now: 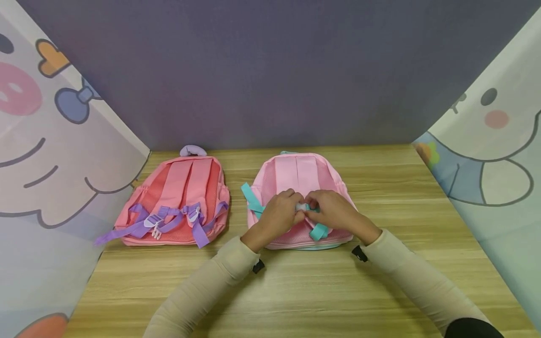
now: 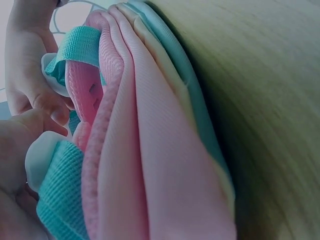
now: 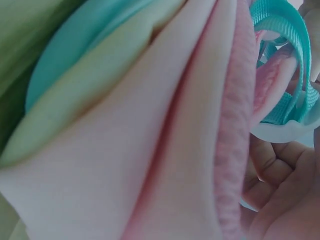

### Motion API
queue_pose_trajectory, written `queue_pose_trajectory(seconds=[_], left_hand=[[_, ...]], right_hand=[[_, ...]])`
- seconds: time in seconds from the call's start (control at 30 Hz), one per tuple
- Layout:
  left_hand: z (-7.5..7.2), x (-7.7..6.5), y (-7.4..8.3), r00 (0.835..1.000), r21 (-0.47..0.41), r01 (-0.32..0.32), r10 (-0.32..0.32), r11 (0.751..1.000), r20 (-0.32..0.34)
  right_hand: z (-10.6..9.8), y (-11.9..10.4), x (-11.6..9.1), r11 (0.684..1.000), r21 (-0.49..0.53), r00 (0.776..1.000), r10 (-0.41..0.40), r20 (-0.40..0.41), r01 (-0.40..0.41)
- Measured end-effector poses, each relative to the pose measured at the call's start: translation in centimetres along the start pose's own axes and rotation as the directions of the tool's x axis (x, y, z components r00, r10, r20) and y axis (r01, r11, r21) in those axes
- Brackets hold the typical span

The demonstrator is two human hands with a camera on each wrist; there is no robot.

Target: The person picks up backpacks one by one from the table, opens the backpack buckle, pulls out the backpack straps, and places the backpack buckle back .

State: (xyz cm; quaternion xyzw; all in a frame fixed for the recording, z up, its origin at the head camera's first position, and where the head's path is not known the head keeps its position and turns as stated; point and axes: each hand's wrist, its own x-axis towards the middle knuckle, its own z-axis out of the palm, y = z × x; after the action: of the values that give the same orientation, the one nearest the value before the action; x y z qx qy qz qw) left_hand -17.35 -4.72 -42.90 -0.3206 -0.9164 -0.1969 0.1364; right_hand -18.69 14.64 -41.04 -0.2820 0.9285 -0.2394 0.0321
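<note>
A pink backpack [image 1: 287,171] lies on the table with its strap side up. Over its lower middle, my left hand [image 1: 276,213] and right hand [image 1: 334,211] meet, fingertips close together. Between them shows a small white plastic buckle [image 1: 301,207] on teal webbing. My left fingers pinch a white buckle piece [image 2: 41,161] with teal webbing threaded through it. Curled at the strap, my right hand grips another white buckle piece [image 3: 285,131], teal webbing [image 3: 280,17] looping above it. One teal strap end [image 1: 252,199] sticks out left; another [image 1: 319,232] hangs below the right hand.
To the left lies a coral backpack [image 1: 177,178], also straps up, with purple webbing [image 1: 139,229] and white buckles [image 1: 153,220]. A grey panel [image 1: 279,75] stands behind the wooden table [image 1: 313,291]. Cartoon-printed panels [image 1: 498,155] flank both sides.
</note>
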Motion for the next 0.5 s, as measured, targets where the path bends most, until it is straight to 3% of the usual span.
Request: queue_pose_trajectory(seconds=[0.5], left_hand=[[-0.16, 0.03, 0.01, 0.998, -0.008, 0.038, -0.038, 0.999, 0.058]], right_hand=[[0.01, -0.19, -0.1, 1.0, -0.013, 1.0, -0.005, -0.003, 0.005]])
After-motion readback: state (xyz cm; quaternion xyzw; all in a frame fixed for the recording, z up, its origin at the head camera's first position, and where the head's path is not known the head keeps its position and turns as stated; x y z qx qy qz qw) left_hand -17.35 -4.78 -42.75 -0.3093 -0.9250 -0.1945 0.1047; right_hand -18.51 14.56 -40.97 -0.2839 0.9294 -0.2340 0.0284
